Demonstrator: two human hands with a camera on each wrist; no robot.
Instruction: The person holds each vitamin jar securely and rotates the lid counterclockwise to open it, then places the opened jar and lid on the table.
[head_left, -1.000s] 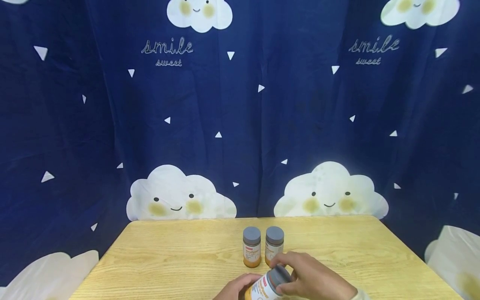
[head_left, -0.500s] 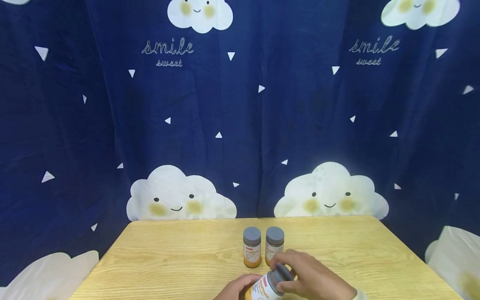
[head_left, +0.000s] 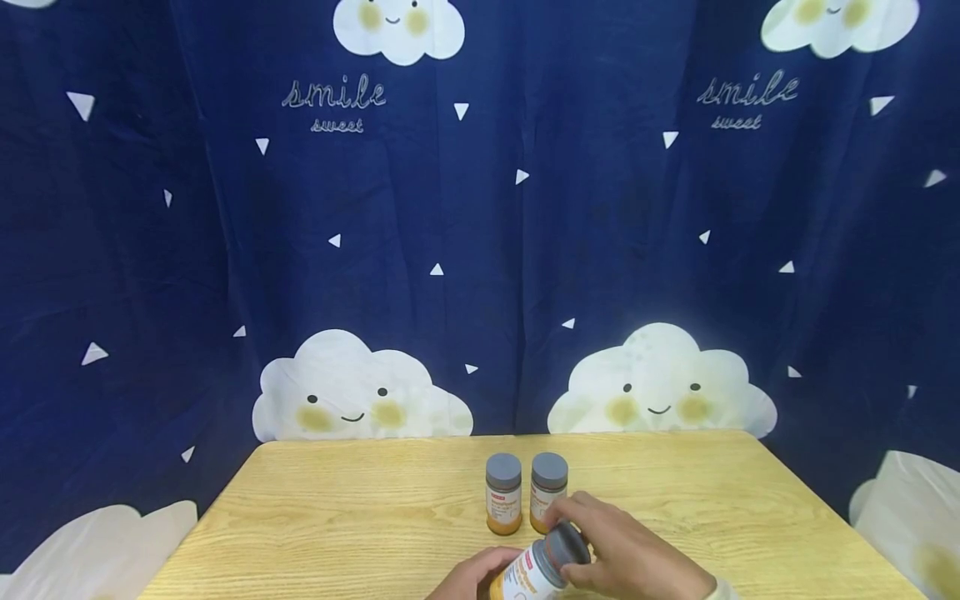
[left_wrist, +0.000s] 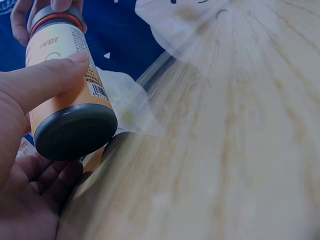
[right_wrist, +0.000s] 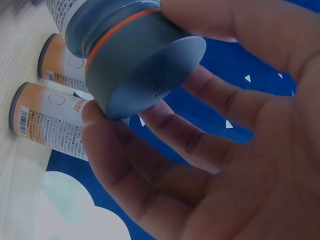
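Two hands hold one bottle (head_left: 522, 575) at 6 o'clock of the head view. The left hand (head_left: 474, 575) is at the bottle's 9 o'clock side; its grip is curled round the body, thumb flat across the white-and-orange label. The bottle leans, its top pointing to 2 o'clock and its dark base (left_wrist: 76, 132) exposed to the left wrist view. The right hand (head_left: 630, 554) is at the 3 o'clock side; its thumb and fingers are bent and spread only to the width of the grey cap (head_left: 567, 546), which they pinch at the rim. An orange ring (right_wrist: 117, 31) shows at the lower edge of the cap. Whether the cap is fully clear of the neck cannot be told from these angles.

Beyond the hands, two capped bottles of the same type stand upright, just beside each other: the left bottle (head_left: 503, 500) at 12 o'clock from the held one, the right bottle (head_left: 549, 492) towards 1 o'clock, partly covered by the right hand. All are above or on a wood-grain table (head_left: 337, 517). At the far side hangs a dark blue curtain (head_left: 480, 208) printed with smiling white clouds (head_left: 363, 383) and small triangles (head_left: 437, 270).
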